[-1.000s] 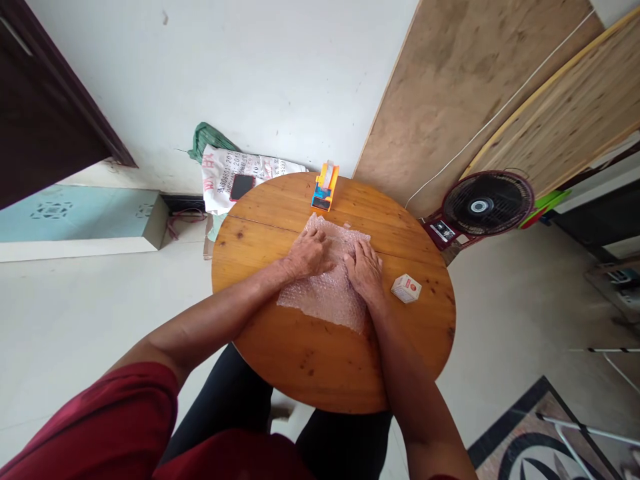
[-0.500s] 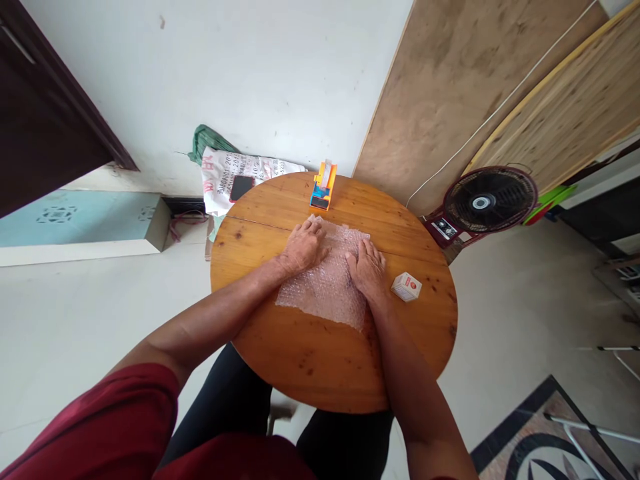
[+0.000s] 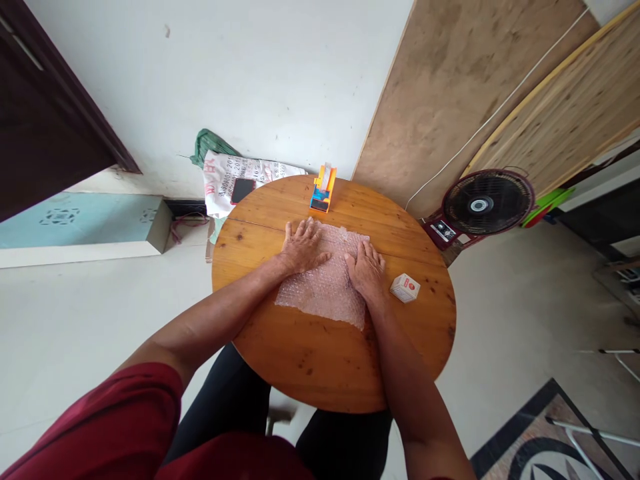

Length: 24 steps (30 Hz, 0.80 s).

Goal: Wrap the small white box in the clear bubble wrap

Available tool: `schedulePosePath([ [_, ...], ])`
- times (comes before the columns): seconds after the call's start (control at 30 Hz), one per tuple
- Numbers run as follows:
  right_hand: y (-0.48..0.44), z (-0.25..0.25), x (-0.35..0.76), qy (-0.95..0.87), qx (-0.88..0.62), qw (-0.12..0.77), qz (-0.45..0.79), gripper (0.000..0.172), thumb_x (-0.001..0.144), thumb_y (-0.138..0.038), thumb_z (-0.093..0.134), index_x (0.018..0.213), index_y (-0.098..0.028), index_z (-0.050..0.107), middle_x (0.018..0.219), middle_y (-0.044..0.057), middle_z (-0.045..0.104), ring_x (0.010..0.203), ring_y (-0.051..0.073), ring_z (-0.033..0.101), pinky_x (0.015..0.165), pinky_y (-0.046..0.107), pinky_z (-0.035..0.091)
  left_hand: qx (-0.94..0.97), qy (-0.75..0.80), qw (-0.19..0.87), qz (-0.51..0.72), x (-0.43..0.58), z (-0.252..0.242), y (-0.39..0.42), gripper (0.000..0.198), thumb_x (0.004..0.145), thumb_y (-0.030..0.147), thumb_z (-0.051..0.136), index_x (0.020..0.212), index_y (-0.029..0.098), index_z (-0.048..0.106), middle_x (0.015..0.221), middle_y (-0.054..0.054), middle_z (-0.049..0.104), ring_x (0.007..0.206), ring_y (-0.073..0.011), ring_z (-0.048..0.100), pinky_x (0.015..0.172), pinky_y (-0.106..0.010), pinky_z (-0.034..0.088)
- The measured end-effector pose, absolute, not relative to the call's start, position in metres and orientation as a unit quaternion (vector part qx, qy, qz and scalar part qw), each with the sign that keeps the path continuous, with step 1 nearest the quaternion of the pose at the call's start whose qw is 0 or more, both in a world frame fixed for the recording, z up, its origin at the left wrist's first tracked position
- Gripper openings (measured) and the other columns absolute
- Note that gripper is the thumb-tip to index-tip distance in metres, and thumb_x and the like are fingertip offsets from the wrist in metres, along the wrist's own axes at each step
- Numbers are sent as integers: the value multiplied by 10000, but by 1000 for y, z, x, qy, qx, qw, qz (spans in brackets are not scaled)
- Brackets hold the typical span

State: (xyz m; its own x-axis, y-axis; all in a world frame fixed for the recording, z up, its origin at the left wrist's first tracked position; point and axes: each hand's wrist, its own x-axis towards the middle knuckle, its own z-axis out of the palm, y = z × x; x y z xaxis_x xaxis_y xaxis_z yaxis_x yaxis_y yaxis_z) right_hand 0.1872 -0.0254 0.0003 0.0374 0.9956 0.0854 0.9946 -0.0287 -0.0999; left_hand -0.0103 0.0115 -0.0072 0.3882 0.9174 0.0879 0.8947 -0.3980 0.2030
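A sheet of bubble wrap (image 3: 323,290) lies flat on the round wooden table (image 3: 310,363). My left hand (image 3: 303,248) rests open on its left edge, fingers spread and palm down. On the right edge of the sheet lies my right hand (image 3: 367,267), also open and flat, its thumb pointing inward. Neither hand grips anything. A small white box (image 3: 405,287) with a red mark sits to the right of my right hand. Beyond the sheet, near the table's far edge, stands an orange and blue tape dispenser (image 3: 323,189).
Behind the table's far left edge, a dark phone-like object (image 3: 243,191) lies on a printed white sack (image 3: 220,175) against the wall. A dark red fan (image 3: 487,203) stands beyond the right side. My legs are under the near edge.
The fingers of my left hand have spread wider and lie flatter on the bubble wrap. My right hand stays in place. The view has shifted slightly.
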Motion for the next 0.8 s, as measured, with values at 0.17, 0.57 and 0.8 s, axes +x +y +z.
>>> schedulePosePath([
  [0.17, -25, 0, 188, -695, -716, 72, 1, 627, 1021, -430, 314, 1510, -48, 395, 1610, 187, 352, 1480, 315, 316, 1189, 481, 210, 822, 559, 74, 80, -12, -8, 13, 850, 938, 703, 323, 1557, 121, 327, 1672, -204, 136, 1537, -419, 147, 1162, -738, 79],
  [0.57, -24, -1, 191, -692, -718, 73, 7, 628, 1030, -441, 281, 1509, -53, 401, 1614, 177, 347, 1484, 311, 319, 1193, 487, 220, 819, 563, 66, 86, -11, -4, 12, 836, 931, 686, 368, 1540, 114, 354, 1664, -207, 174, 1517, -454, 179, 1151, -757, 80],
  [0.8, -25, 4, 190, -688, -723, 64, 20, 638, 1028, -436, 283, 1520, -42, 383, 1618, 171, 342, 1491, 311, 309, 1202, 486, 216, 823, 558, 59, 90, -10, -1, 8, 796, 944, 654, 382, 1504, 89, 402, 1645, -236, 218, 1528, -428, 171, 1164, -735, 81],
])
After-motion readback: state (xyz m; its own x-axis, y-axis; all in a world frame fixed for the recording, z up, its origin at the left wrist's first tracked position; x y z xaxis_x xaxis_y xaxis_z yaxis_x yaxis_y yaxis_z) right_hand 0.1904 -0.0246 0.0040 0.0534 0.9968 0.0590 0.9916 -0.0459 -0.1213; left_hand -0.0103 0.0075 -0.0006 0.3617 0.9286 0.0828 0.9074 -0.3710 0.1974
